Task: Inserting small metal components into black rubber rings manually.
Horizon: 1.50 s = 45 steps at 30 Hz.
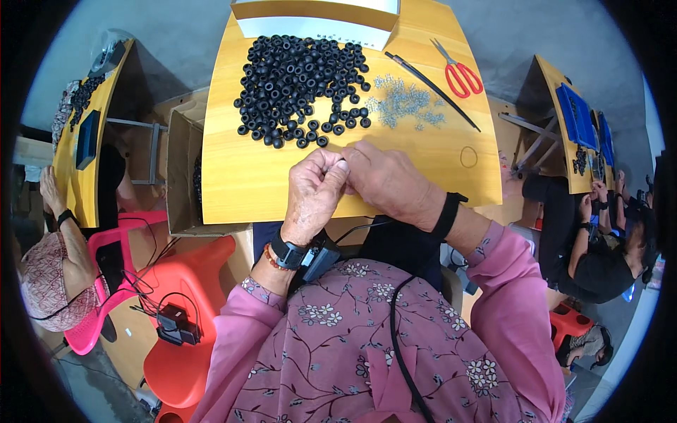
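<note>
On my feed, the left hand [314, 185] and right hand [395, 182] meet with fingers pinched closed; I can't tell what's between them. Just beyond the fingers, black rings [303, 88] cover the bench [233, 190]; silvery bits [403, 104], a rod [441, 90] and scissors [464, 79] lie beyond, rightward.

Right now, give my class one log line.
left hand: meeting right hand | hold: unclear | black ring-shaped pieces: piled | red-handled scissors: unheld

Bench [247, 187] open left of left hand [314, 189]; thin ring [462, 156] on open stretch beyond right hand [391, 182]. Black pieces [296, 77], clear bits [402, 104], rod [437, 91], scissors [452, 64] block ahead; box [317, 32] at far edge.
</note>
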Available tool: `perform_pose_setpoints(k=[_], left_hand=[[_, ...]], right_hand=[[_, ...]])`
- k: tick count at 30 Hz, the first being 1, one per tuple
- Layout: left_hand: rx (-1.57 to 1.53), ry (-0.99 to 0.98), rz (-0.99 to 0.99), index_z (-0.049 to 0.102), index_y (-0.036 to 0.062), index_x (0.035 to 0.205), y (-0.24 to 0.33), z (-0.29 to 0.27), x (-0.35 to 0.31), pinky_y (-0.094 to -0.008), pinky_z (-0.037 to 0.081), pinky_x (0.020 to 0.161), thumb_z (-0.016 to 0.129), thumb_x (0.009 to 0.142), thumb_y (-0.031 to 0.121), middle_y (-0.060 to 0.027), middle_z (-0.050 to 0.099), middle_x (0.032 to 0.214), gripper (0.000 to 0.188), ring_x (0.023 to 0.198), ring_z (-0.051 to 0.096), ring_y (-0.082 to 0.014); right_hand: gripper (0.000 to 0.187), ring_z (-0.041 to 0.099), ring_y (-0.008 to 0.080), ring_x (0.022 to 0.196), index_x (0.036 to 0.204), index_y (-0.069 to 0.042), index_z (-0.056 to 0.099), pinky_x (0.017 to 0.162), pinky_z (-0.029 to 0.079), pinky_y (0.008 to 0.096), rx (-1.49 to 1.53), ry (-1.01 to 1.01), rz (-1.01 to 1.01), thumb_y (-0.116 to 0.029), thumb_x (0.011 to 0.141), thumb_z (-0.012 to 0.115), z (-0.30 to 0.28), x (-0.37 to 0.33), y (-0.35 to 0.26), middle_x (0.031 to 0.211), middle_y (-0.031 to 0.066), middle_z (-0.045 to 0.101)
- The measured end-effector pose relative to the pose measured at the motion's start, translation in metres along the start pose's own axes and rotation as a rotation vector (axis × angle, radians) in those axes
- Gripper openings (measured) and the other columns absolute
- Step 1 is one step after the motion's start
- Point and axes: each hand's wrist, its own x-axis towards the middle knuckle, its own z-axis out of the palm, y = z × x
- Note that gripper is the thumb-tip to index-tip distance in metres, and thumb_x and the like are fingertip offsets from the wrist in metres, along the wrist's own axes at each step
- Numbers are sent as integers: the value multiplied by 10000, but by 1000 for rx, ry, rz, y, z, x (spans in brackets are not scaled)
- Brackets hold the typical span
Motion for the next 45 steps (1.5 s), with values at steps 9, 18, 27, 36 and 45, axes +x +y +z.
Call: perform_pose_setpoints(k=[9, 18, 27, 36, 45], left_hand=[[-247, 256, 238, 596, 8, 1046, 14, -10, -11, -281, 577, 671, 607, 976, 27, -99, 691, 939, 73, 746, 662, -133], [-173, 813, 458, 576, 54, 1107, 39, -143, -23, -255, 503, 620, 667, 944, 44, -66, 672, 912, 187, 715, 624, -138], [-122, 911, 434, 556, -8, 1255, 40, -145, -17, -259, 536, 667, 706, 919, 44, -102, 675, 1001, 372, 774, 642, -146], [227, 197, 313, 675, -17, 1157, 27, -39, -17, -257, 567, 715, 708, 927, 59, -72, 700, 1027, 245, 859, 650, -111], [21, -50, 104, 648, -41, 1198, 12, 8, -15, -254, 558, 751, 675, 942, 14, -79, 690, 1017, 264, 830, 653, -115]], right_hand=[[222, 643, 369, 795, 1036, -3, 666, 711, 511, 457, 378, 168, 134, -138, 864, 697, -2, 15, 22, 831, 160, 651], [222, 643, 385, 862, 1050, 13, 645, 748, 520, 487, 138, -117, 141, -145, 895, 658, 17, 54, 16, 959, 193, 629], [200, 682, 155, 686, 1091, 44, 652, 598, 545, 293, 711, 155, 267, -11, 899, 670, 13, 31, 7, 892, 78, 691], [154, 628, 62, 631, 1075, 18, 668, 517, 509, 197, 1253, 167, 559, -63, 947, 647, -12, -8, -6, 817, 27, 657], [183, 606, 53, 650, 1086, 22, 677, 560, 500, 207, 1134, 231, 579, -102, 954, 659, -10, -32, -8, 835, 29, 682]])
